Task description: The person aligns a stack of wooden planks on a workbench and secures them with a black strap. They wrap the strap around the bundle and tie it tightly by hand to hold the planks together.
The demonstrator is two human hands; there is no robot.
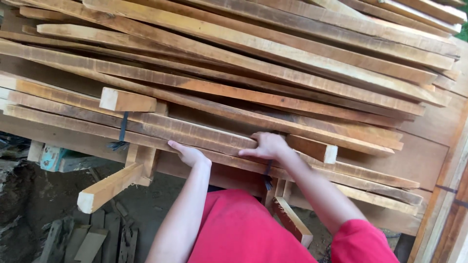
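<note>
Two hands, left hand point(189, 155) and right hand point(267, 145), on one plank point(204, 132).

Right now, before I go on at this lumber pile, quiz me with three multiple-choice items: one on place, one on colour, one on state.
1. Where do both hands rest?
A. on a plank edge low in the pile
B. on the ground scraps
C. on the topmost plank

2. What colour is the person's shirt?
A. blue
B. red
C. white

3. How is the left hand?
A. clenched round a tool
B. open, fingers flat on wood
C. out of view

Answers:
1 A: the left hand and right hand press one plank.
2 B: the shirt is red.
3 B: its fingers lie extended, holding nothing.
</note>
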